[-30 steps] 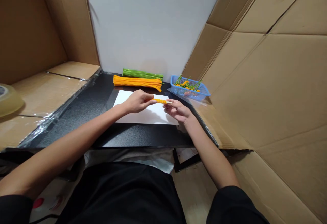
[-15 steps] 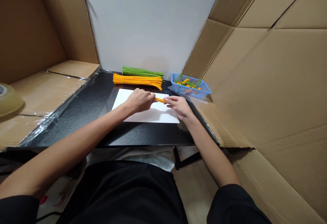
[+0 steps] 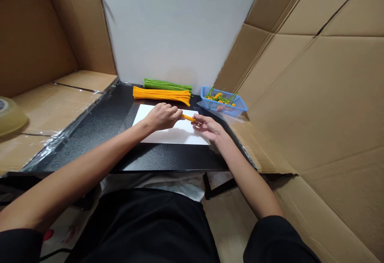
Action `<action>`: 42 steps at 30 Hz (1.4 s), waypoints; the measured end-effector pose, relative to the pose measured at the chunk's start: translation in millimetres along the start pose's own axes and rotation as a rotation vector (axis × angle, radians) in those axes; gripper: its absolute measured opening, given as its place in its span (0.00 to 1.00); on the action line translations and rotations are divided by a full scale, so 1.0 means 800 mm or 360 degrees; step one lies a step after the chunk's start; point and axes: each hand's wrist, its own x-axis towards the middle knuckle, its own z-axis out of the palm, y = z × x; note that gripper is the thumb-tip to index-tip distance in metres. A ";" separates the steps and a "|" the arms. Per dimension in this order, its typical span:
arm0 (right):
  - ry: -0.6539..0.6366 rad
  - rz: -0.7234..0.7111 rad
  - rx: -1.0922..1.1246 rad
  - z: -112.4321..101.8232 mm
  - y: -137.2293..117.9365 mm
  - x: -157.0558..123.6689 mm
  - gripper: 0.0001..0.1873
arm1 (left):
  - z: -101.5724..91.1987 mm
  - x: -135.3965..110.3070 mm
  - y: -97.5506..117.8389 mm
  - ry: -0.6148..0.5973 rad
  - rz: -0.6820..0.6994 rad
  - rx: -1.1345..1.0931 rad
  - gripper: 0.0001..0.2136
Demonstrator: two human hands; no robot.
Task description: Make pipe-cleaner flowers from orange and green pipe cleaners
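Between my hands, above a white sheet [image 3: 168, 137], stretches an orange pipe cleaner [image 3: 187, 117] wound into a short coil. My left hand [image 3: 166, 117] is closed in a fist around the coil's left end, and the part inside the fist is hidden. At the other end, my right hand [image 3: 208, 127] pinches the coil between thumb and fingertips. Behind the sheet lie a bundle of orange pipe cleaners [image 3: 162, 94] and a bundle of green pipe cleaners [image 3: 166, 84].
A blue plastic basket [image 3: 231, 110] with green and orange pipe-cleaner pieces [image 3: 220, 98] stands at the back right. Cardboard panels [image 3: 324, 95] flank the black table [image 3: 99, 127]. A roll of clear tape [image 3: 12, 117] sits on cardboard at the left.
The fingers of my right hand have shifted their pinch, the lower ones curling in beneath the coil. My left hand keeps its hold nearly in place.
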 end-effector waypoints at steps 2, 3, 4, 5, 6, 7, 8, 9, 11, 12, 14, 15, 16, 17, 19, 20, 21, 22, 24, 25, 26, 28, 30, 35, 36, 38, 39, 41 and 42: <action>-0.0047 0.0035 0.0024 -0.002 0.002 0.003 0.12 | -0.001 0.000 -0.001 0.0010 0.0031 0.0041 0.18; -0.0083 0.0032 0.0017 -0.003 0.002 0.004 0.12 | -0.002 0.000 0.000 0.0009 0.0042 0.0053 0.18; -0.0118 0.0024 0.0007 -0.004 0.003 0.005 0.12 | -0.002 0.000 0.000 0.0010 0.0049 0.0054 0.18; -0.0143 0.0018 0.0006 -0.004 0.003 0.005 0.13 | -0.003 0.000 0.000 0.0018 0.0050 0.0042 0.17; -0.0156 0.0021 0.0020 -0.005 0.003 0.005 0.13 | -0.003 0.000 0.000 0.0029 0.0046 0.0024 0.17; -0.0160 0.0034 0.0043 -0.005 0.002 0.004 0.13 | -0.004 0.000 0.000 0.0040 0.0041 0.0007 0.17; -0.0159 0.0051 0.0071 -0.005 0.002 0.003 0.14 | -0.004 0.000 0.000 0.0047 0.0040 -0.0003 0.17; -0.0161 0.0068 0.0095 -0.004 0.001 0.001 0.15 | -0.004 0.000 0.000 0.0049 0.0044 -0.0007 0.17; -0.0189 0.0083 0.0108 -0.003 0.000 -0.001 0.16 | -0.005 0.000 0.000 0.0045 0.0062 -0.0005 0.17; -0.0210 0.0091 0.0097 -0.002 -0.001 -0.003 0.16 | -0.006 0.000 0.000 0.0043 0.0071 -0.0011 0.17; -0.0245 0.0131 0.0045 -0.001 -0.002 -0.006 0.16 | -0.009 -0.001 0.000 0.0036 0.0070 -0.0030 0.17; -0.0265 0.0156 -0.0020 -0.001 -0.003 -0.008 0.16 | -0.011 -0.002 0.000 0.0028 0.0069 -0.0028 0.18; -0.0291 0.0171 -0.0108 -0.001 -0.004 -0.010 0.16 | -0.013 -0.002 0.000 0.0014 0.0075 -0.0012 0.19; -0.0321 0.0174 -0.0204 -0.001 -0.006 -0.012 0.16 | -0.014 -0.003 0.000 -0.0003 0.0093 0.0013 0.20; -0.0379 0.0140 -0.0361 -0.001 -0.009 -0.015 0.19 | -0.015 -0.004 -0.002 -0.0036 0.0137 0.0049 0.21; -0.0407 0.0090 -0.0429 -0.001 -0.010 -0.017 0.21 | -0.014 -0.004 -0.003 -0.0045 0.0158 0.0044 0.21; -0.0430 0.0018 -0.0499 -0.002 -0.011 -0.018 0.22 | -0.013 -0.004 -0.004 -0.0046 0.0173 0.0024 0.19; -0.0453 -0.0069 -0.0584 -0.002 -0.011 -0.019 0.22 | -0.011 -0.004 -0.006 -0.0044 0.0184 -0.0004 0.18; -0.0491 -0.0287 -0.0822 -0.003 -0.009 -0.018 0.22 | -0.005 -0.005 -0.009 -0.0053 0.0209 -0.0035 0.14; -0.0490 -0.0405 -0.0948 -0.003 -0.007 -0.018 0.21 | -0.002 -0.005 -0.011 -0.0077 0.0227 -0.0027 0.12; -0.0470 -0.0515 -0.1058 -0.003 -0.004 -0.017 0.20 | 0.000 -0.006 -0.013 -0.0113 0.0239 -0.0007 0.11; -0.0394 -0.0728 -0.1249 -0.003 0.001 -0.016 0.17 | 0.004 -0.007 -0.016 -0.0193 0.0246 0.0030 0.10; -0.0325 -0.0885 -0.1386 -0.002 0.004 -0.015 0.15 | 0.006 -0.007 -0.018 -0.0241 0.0236 0.0025 0.11; -0.0289 -0.0975 -0.1527 -0.002 0.006 -0.016 0.15 | 0.006 -0.006 -0.017 -0.0280 0.0212 -0.0060 0.11; -0.0289 -0.0968 -0.1542 -0.002 0.006 -0.015 0.15 | 0.006 -0.006 -0.016 -0.0288 0.0208 -0.0067 0.11; -0.0291 -0.0926 -0.1550 -0.004 0.006 -0.013 0.15 | 0.008 -0.007 -0.014 -0.0303 0.0196 -0.0069 0.11; -0.0302 -0.0888 -0.1535 -0.005 0.006 -0.012 0.15 | 0.009 -0.007 -0.012 -0.0312 0.0188 -0.0068 0.11; -0.0357 -0.0768 -0.1458 -0.008 0.006 -0.007 0.15 | 0.013 -0.008 -0.009 -0.0326 0.0169 -0.0088 0.10; -0.0398 -0.0696 -0.1406 -0.010 0.006 -0.005 0.16 | 0.015 -0.008 -0.008 -0.0333 0.0156 -0.0107 0.10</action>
